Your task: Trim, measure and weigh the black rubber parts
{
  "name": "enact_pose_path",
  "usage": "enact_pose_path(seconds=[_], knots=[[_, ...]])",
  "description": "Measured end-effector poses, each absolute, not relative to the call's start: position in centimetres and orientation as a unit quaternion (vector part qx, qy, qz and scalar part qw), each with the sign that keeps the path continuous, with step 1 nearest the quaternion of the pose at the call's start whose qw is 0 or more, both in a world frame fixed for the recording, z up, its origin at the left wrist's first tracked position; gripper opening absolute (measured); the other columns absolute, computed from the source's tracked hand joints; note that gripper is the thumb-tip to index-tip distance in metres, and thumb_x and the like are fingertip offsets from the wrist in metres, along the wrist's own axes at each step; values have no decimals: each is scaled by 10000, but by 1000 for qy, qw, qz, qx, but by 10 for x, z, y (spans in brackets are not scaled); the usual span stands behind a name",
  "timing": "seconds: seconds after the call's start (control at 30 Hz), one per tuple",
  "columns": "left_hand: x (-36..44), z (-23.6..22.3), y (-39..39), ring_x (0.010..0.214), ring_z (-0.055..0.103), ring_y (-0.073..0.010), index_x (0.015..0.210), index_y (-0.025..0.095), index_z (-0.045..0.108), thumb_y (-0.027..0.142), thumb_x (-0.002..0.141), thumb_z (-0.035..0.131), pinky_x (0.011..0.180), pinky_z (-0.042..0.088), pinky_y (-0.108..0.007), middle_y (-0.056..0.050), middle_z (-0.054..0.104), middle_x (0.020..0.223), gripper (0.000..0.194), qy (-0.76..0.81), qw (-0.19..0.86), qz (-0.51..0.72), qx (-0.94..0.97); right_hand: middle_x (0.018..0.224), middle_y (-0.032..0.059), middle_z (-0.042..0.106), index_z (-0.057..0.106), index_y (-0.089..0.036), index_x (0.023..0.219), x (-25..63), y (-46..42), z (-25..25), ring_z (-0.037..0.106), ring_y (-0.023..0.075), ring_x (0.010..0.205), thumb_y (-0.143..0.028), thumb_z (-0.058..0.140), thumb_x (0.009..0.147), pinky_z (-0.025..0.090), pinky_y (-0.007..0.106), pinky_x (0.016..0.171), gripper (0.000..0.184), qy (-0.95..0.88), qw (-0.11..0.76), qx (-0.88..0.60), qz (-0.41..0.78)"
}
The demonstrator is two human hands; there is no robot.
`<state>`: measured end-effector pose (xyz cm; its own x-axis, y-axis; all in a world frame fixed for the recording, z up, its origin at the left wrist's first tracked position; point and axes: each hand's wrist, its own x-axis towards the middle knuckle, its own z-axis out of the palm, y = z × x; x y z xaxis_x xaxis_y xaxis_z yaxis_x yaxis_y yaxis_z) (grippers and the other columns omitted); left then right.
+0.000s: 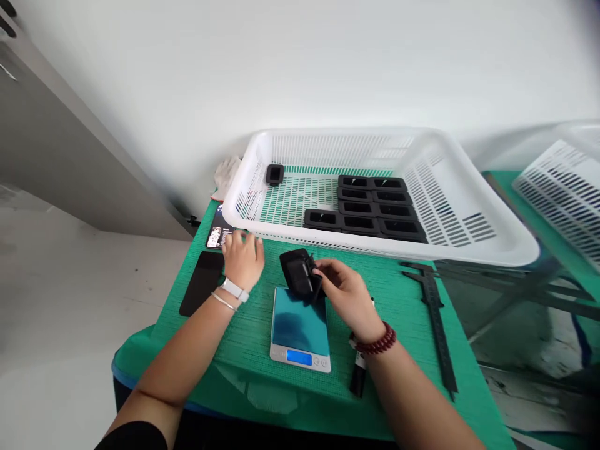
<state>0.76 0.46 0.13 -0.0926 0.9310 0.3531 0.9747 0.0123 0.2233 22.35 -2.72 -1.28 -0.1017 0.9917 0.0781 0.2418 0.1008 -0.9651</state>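
My right hand [349, 294] pinches a black plastic part [299, 275] by its side and holds it tilted over the far end of a small digital scale [300, 322]. The scale has a shiny plate and a lit blue display; its digits cannot be read. My left hand [244, 259] holds nothing, fingers apart and slightly bent, close to the front rim of a white plastic basket [290, 229]. Inside the basket, several similar black parts [359, 207] sit in rows at the right, and a single black part [274, 174] stands at the left.
A black caliper [435, 325] lies at the right of the green-covered table [248, 337]. A black marker [359, 375] lies beside my right wrist. At the left are a dark flat tablet or phone [201, 284], a printed card [217, 234] and a white glove [227, 175]. Another white basket [567, 181] stands far right.
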Motion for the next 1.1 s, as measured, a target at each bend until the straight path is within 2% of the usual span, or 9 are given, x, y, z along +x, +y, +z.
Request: enact_pose_path(seconds=[0.07, 0.13, 0.23, 0.33, 0.43, 0.5, 0.7, 0.9, 1.1], knots=[[24, 9, -9, 788, 540, -292, 739, 192, 509, 367, 979, 287, 700, 366, -405, -115, 567, 742, 371, -671, -3, -207, -712, 865, 72, 715, 635, -194, 910, 223, -27, -14, 671, 192, 774, -442, 614, 816, 547, 326, 685, 266, -564, 466, -522, 437], [39, 14, -22, 651, 526, -237, 717, 210, 459, 439, 987, 246, 638, 350, -363, -57, 512, 622, 413, -617, -103, -237, -743, 878, 70, 715, 632, -198, 899, 222, -28, -14, 668, 188, 787, -440, 622, 811, 550, 324, 697, 258, -540, 488, -522, 445], [55, 14, -35, 632, 564, -234, 912, 206, 462, 557, 953, 298, 567, 337, -332, -47, 573, 677, 389, -553, -253, -304, -733, 890, 59, 714, 628, -206, 905, 220, -29, -14, 668, 176, 800, -408, 641, 805, 557, 315, 716, 226, -521, 515, -507, 454], [62, 5, -41, 639, 590, -237, 977, 211, 434, 599, 918, 377, 552, 353, -328, -46, 587, 701, 396, -547, -317, -370, -681, 907, 48, 717, 625, -217, 938, 218, -31, -16, 677, 169, 816, -373, 687, 770, 569, 327, 776, 237, -527, 524, -475, 471], [59, -7, -43, 569, 557, -216, 942, 221, 421, 610, 920, 358, 535, 354, -334, -27, 554, 646, 394, -539, -353, -405, -649, 920, 47, 722, 625, -225, 961, 215, -31, -17, 688, 175, 836, -376, 715, 749, 572, 345, 821, 275, -545, 514, -447, 489], [57, -13, -44, 545, 538, -202, 940, 221, 413, 629, 912, 353, 524, 356, -333, -28, 555, 656, 414, -529, -367, -415, -642, 907, 52, 726, 629, -221, 951, 215, -32, -17, 692, 184, 834, -383, 704, 761, 575, 340, 794, 261, -556, 505, -455, 478], [55, -19, -48, 675, 593, -233, 991, 203, 402, 662, 875, 399, 559, 411, -348, -81, 602, 802, 473, -505, -372, -423, -654, 837, 52, 728, 649, -208, 936, 213, -36, -15, 678, 181, 740, -330, 566, 850, 548, 314, 660, 172, -609, 474, -514, 375], [51, -21, -49, 583, 558, -193, 951, 216, 396, 639, 899, 373, 518, 371, -322, -31, 555, 695, 428, -505, -385, -438, -636, 956, 57, 728, 629, -223, 1006, 212, -39, -12, 688, 187, 832, -339, 653, 798, 574, 346, 786, 239, -611, 480, -451, 439], [50, -15, -50, 631, 585, -212, 964, 207, 398, 616, 870, 448, 526, 405, -327, -55, 586, 750, 423, -483, -359, -420, -679, 835, 44, 730, 656, -223, 900, 213, -40, -10, 673, 178, 737, -384, 568, 866, 544, 303, 646, 186, -610, 471, -500, 396]])
